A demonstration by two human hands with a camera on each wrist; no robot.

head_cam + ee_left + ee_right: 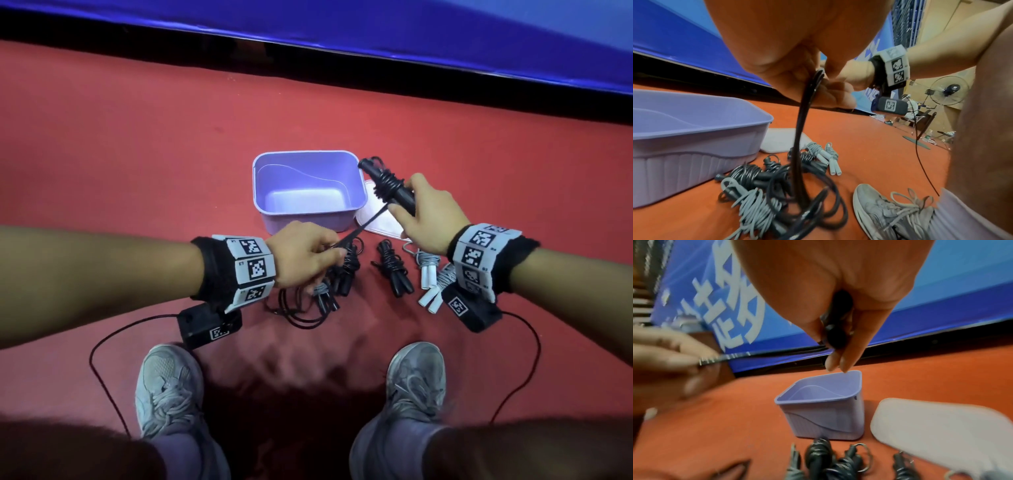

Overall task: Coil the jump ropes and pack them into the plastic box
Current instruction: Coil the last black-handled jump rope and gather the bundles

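Jump rope point(385, 186) handles clamped in my right hand point(432, 216) at 3 o'clock of the plastic box point(274, 205), left hand point(303, 255) pinching the cord taut: keep tension, lay turns tight, no overlaps.

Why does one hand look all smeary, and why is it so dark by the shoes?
Right wrist view: the left hand is motion-blurred, while the purple box stays fairly sharp. Head view: the person's shadow darkens the red floor between the grey shoes.

One purple box point(308, 192), one white lid point(378, 222); black rope bundles: one held, at least two below hands; two white-handled bundles point(432, 287).
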